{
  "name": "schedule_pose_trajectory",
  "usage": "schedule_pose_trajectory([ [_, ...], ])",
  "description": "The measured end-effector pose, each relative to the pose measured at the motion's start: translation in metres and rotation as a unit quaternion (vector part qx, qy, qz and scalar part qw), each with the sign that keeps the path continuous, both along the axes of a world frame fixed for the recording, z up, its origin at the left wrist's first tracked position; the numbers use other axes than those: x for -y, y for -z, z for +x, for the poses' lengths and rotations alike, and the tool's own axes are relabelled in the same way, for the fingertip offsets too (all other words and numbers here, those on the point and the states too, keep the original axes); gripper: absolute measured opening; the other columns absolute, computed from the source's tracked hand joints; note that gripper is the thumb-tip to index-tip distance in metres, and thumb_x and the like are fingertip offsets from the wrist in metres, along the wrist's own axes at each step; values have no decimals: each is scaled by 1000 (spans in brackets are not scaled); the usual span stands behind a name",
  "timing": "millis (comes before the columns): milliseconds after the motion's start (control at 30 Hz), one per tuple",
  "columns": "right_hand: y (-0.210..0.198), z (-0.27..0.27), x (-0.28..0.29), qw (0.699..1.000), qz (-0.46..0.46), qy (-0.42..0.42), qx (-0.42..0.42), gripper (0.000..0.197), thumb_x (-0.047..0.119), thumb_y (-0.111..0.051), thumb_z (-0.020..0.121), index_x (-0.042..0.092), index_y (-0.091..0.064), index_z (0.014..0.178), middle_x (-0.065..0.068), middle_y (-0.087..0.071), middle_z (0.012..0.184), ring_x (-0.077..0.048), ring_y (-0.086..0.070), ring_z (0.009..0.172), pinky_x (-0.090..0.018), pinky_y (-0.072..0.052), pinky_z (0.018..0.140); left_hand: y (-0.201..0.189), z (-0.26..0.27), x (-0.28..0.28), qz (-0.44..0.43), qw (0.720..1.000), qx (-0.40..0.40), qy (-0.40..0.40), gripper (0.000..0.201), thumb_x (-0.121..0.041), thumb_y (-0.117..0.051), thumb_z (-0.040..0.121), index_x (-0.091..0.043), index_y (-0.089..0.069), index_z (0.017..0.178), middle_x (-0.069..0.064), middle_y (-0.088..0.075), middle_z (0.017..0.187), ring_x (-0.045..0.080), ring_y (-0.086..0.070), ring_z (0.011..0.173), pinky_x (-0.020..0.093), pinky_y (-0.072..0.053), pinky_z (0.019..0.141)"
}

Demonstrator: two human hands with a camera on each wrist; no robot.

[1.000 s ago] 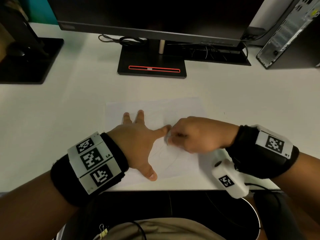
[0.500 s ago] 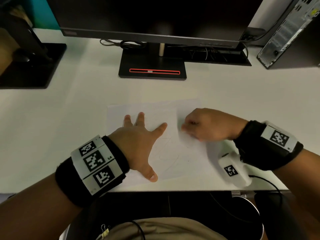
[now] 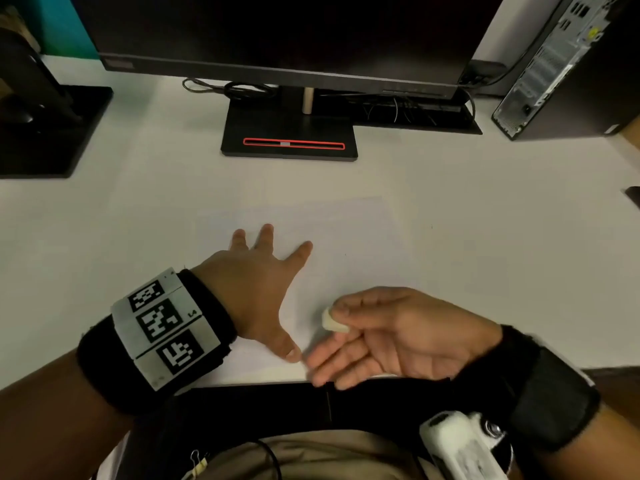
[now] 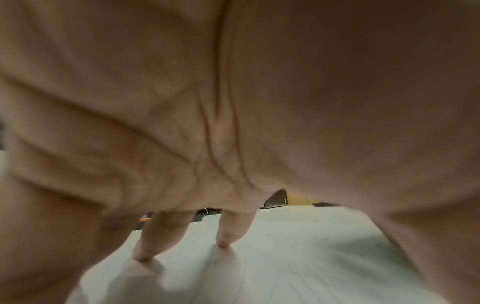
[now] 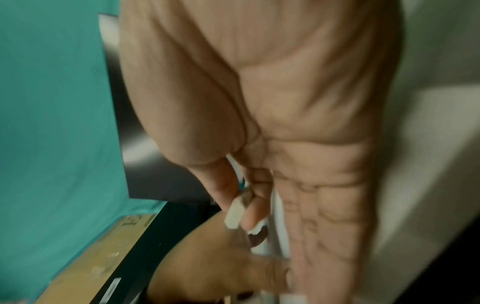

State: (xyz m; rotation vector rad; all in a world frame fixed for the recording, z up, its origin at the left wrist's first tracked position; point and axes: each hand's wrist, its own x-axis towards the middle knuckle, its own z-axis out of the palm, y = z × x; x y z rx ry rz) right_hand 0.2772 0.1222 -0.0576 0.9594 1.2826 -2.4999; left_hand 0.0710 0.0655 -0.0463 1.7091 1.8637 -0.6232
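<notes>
One small eraser [image 3: 334, 323], a pale cream block with rounded, worn corners and a matte, rubbery look, sits pinched between the thumb and forefinger of the right hand [image 3: 398, 336]. The other three fingers lie loosely stretched out below it. In the right wrist view the eraser [image 5: 235, 214] shows a grey smudge at its upper end. It is held in the air above the near part of a thin white sheet of paper [image 3: 346, 237], close to the thumb of the left hand [image 3: 254, 289]. That hand lies flat on the sheet with fingers spread and straight, gripping nothing, and in the left wrist view its fingertips [image 4: 223, 240] press on the paper. The sheet is smooth and rectangular, barely paler than the white desk [image 3: 121, 220] under it, and its near edge runs along the desk's front. Both wrists wear black fabric bands carrying blocky black-and-white markers. Farther back stand a flat black monitor stand [image 3: 289, 133] with a red-outlined slot and a grey computer tower [image 3: 554, 64]. Half a second ago the right hand was knuckles-up and bunched against the sheet beside the left forefinger. It has since turned palm-up and drawn back toward the near edge, while the left hand has stayed put.
</notes>
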Motion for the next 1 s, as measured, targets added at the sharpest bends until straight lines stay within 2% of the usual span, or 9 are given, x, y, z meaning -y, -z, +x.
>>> schedule_pose_trajectory([
  [100, 10, 14, -25, 981, -58, 185, 12, 36, 26, -53, 97, -7, -67, 98, -35, -67, 118, -40, -72, 106, -44, -56, 96, -1, -2, 2, 0, 1000, 6, -4, 143, -80, -74, 57, -42, 29, 148, 12, 29, 160, 46, 14, 148, 55, -28, 114],
  [233, 7, 31, -58, 846, 28, 525, -90, 29, 22, -48, 104, 12, -55, 78, -27, -62, 117, -35, -72, 102, -40, -57, 95, -1, -2, 3, -3, 1000, 8, -4, 145, -79, -76, 56, -44, 31, 146, 13, 29, 160, 46, 14, 148, 56, -28, 115],
  [300, 4, 21, -41, 860, 20, 497, -113, 30, 22, -48, 103, 11, -56, 76, -28, -62, 117, -38, -70, 105, -41, -58, 93, -2, -1, 1, -3, 1000, 6, -3, 146, -78, -77, 56, -43, 33, 146, 14, 29, 160, 47, 13, 147, 56, -29, 114],
  [467, 11, -15, 1, 977, -33, 206, -32, 27, 26, -55, 95, 2, -62, 87, -35, -66, 121, -43, -68, 112, -47, -55, 99, 0, -1, 0, -4, 1000, 6, -4, 150, -79, -77, 54, -39, 36, 145, 15, 29, 159, 48, 12, 147, 55, -29, 114],
  [567, 15, -15, -39, 938, -56, 341, -34, 43, 28, -43, 105, 5, -62, 74, -31, -67, 117, -38, -70, 105, -42, -57, 92, 0, -3, 1, -3, 1000, 6, -6, 152, -80, -76, 53, -36, 37, 145, 13, 28, 160, 46, 13, 148, 56, -29, 115],
  [667, 5, 0, -81, 842, 22, 535, -67, 32, 21, -47, 104, 12, -52, 74, -23, -62, 108, -33, -69, 94, -38, -57, 90, 0, -2, 2, -3, 1000, 4, -8, 154, -80, -76, 53, -33, 38, 145, 13, 28, 160, 45, 13, 148, 57, -29, 115],
  [733, -5, 5, -82, 819, 59, 563, -91, 29, 20, -52, 102, 12, -52, 74, -21, -63, 108, -34, -70, 98, -37, -59, 90, 1, -2, 1, -1, 1000, 2, -6, 155, -80, -76, 53, -32, 38, 145, 13, 28, 160, 46, 12, 148, 57, -29, 115],
  [900, -3, -23, -25, 972, 2, 227, -53, 22, 24, -55, 99, 4, -58, 92, -33, -66, 122, -41, -68, 113, -43, -59, 94, 3, -2, 0, 4, 1000, -2, -2, 157, -81, -76, 51, -29, 38, 145, 16, 25, 161, 49, 9, 147, 57, -29, 114],
  [1000, 8, -26, -33, 992, -30, 121, -7, 32, 27, -53, 100, -4, -63, 102, -35, -63, 127, -43, -64, 121, -48, -51, 106, 4, -3, 1, 9, 1000, 2, -3, 157, -81, -75, 51, -27, 38, 146, 15, 25, 161, 48, 9, 148, 58, -30, 114],
])
